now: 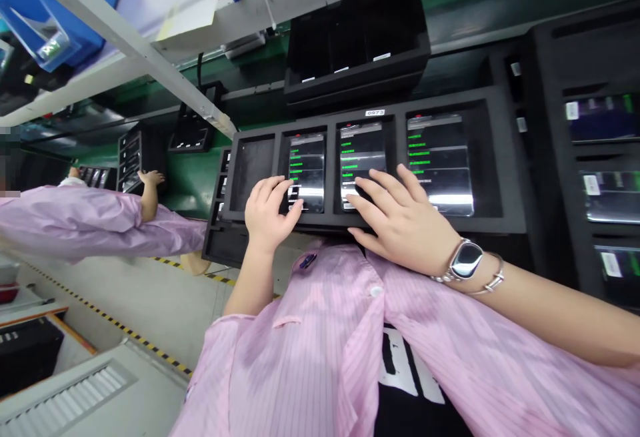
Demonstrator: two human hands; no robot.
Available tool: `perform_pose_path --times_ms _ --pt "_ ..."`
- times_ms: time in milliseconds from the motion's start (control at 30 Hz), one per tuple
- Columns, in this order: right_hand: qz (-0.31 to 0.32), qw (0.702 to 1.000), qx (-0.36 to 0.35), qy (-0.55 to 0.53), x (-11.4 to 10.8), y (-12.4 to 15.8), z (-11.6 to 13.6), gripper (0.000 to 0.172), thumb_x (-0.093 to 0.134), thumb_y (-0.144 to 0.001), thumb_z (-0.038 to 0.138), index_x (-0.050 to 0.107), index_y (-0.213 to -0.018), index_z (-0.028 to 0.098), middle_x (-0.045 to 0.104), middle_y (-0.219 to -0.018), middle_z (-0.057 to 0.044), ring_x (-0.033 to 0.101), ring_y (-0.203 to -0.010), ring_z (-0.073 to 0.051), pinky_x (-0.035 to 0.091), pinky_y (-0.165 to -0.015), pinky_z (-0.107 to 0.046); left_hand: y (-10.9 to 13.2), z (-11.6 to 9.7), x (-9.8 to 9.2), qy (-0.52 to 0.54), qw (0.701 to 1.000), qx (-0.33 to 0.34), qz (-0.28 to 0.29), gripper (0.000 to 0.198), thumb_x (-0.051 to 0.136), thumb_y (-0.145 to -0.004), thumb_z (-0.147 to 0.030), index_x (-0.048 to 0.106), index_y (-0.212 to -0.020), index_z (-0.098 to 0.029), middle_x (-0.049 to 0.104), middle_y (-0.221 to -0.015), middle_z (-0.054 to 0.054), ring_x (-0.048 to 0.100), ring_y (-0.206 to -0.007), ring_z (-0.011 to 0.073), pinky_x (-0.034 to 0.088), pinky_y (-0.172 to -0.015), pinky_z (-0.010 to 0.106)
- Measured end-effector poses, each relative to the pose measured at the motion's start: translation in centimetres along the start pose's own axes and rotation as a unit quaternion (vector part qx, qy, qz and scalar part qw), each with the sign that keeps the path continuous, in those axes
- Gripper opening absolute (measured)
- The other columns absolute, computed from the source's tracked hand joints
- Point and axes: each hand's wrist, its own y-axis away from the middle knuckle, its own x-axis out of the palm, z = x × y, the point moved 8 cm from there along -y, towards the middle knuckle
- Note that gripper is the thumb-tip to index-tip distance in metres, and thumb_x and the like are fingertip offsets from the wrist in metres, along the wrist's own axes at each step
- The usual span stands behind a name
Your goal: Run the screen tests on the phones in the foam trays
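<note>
Legend: A work station as I read it through the head view, with a black foam tray [510,177] standing on edge at the centre, directly before the wearer's pink striped smock [300,357]. The tray has four pockets side by side, and a small label reading 0973 [375,113] sits on its top edge. The first pocket holds a dark unlit panel [253,173]. The next three hold a narrow device [307,163], a second narrow device [361,150] and a wider tablet-like device [440,163], each lit with lines of green text. The separate pockets appear to keep the devices apart and facing outward, so that all the screens can be read at once.

The left hand [270,213] is curled, its fingertips at the lower part of the narrow device; I cannot tell whether it grips the device or only touches it. The right hand [400,220] lies relaxed with fingers spread, not clenched, across the second narrow device and the tray's lower lip. A wristwatch [466,260] and a thin bangle [493,283] sit on that wrist.

To the right, more trays [600,203] stand in a rack, seemingly stored this way to save bench space. At far left, a co-worker's hand [151,178] reaches toward a similar rack [135,160], and yellow-and-black tape [117,323] marks the floor.
</note>
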Motion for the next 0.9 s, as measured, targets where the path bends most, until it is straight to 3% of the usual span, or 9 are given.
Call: perform_pose_path --times_ms 133,233,367,500,700,800,900 --pt "0.032 0.999 0.012 0.008 0.5 -0.4 0.0 0.054 0.061 -0.098 0.038 0.056 -0.142 0.008 0.054 -0.147 -0.022 0.044 -0.141 -0.04 0.029 -0.122 -0.066 -0.2 0.0 0.0 -0.008 1.0 0.016 -0.01 0.034 0.061 -0.093 -0.046 0.073 -0.116 -0.023 0.071 -0.127 0.009 0.062 -0.122 0.027 0.047 -0.111 0.044" --pt "0.021 1.0 0.019 -0.008 -0.2 0.2 -0.5 0.065 0.06 -0.099 0.043 0.047 -0.148 0.003 0.055 -0.146 -0.024 0.044 -0.141 -0.041 0.026 -0.122 -0.068 -0.5 0.1 0.1 -0.01 1.0 0.014 -0.002 0.033 0.06 -0.093 -0.046 0.073 -0.114 -0.024 0.07 -0.128 0.009 0.061 -0.123 0.0284 0.047 -0.111 0.046" --pt "-0.034 0.996 0.079 -0.026 -2.3 3.3 -3.0 0.071 0.06 -0.098 0.046 0.04 -0.153 0.007 0.054 -0.147 -0.024 0.042 -0.144 -0.042 0.025 -0.122 -0.071 -0.6 0.1 -0.1 -0.004 1.0 0.015 -0.015 0.042 0.06 -0.093 -0.05 0.065 -0.124 -0.022 0.072 -0.125 0.01 0.064 -0.121 0.0279 0.046 -0.111 0.046" --pt "-0.047 0.99 0.13 -0.037 -3.7 6.6 -5.6 0.072 0.059 -0.099 0.051 0.037 -0.153 0.009 0.059 -0.138 -0.025 0.046 -0.14 -0.045 0.029 -0.119 -0.073 -0.4 0.3 0.1 -0.012 1.0 0.012 -0.019 0.044 0.061 -0.093 -0.052 0.063 -0.126 -0.023 0.073 -0.122 0.009 0.063 -0.121 0.0286 0.048 -0.108 0.045" --pt "-0.188 0.966 0.145 -0.1 -8.6 6.4 -7.0 0.065 0.069 -0.094 0.037 0.041 -0.149 0.019 0.057 -0.14 -0.024 0.047 -0.141 -0.041 0.028 -0.123 -0.066 -1.4 0.2 -0.9 0.043 0.999 0.019 0.027 0.06 0.059 -0.096 -0.053 0.05 -0.145 -0.022 0.06 -0.144 0.015 0.055 -0.136 0.0297 0.043 -0.116 0.049" --pt "-0.181 0.97 0.131 -0.1 -8.5 5.3 -7.3 0.06 0.067 -0.095 0.036 0.044 -0.147 0.019 0.062 -0.131 -0.02 0.052 -0.136 -0.041 0.029 -0.122 -0.067 -2.5 -2.1 -2.1 0.06 0.996 0.059 0.017 0.054 0.06 -0.095 -0.053 0.056 -0.14 -0.023 0.055 -0.148 0.014 0.047 -0.144 0.0318 0.038 -0.121 0.052" --pt "-0.152 0.976 0.121 -0.097 -5.8 4.7 -8.0 0.054 0.066 -0.095 0.033 0.047 -0.142 0.016 0.064 -0.129 -0.021 0.055 -0.132 -0.042 0.034 -0.119 -0.068 -2.8 -6.7 -0.9 0.04 0.987 0.143 0.055 0.053 0.066 -0.091 -0.058 0.063 -0.132 -0.026 0.053 -0.15 0.014 0.038 -0.149 0.037 0.031 -0.124 0.059"
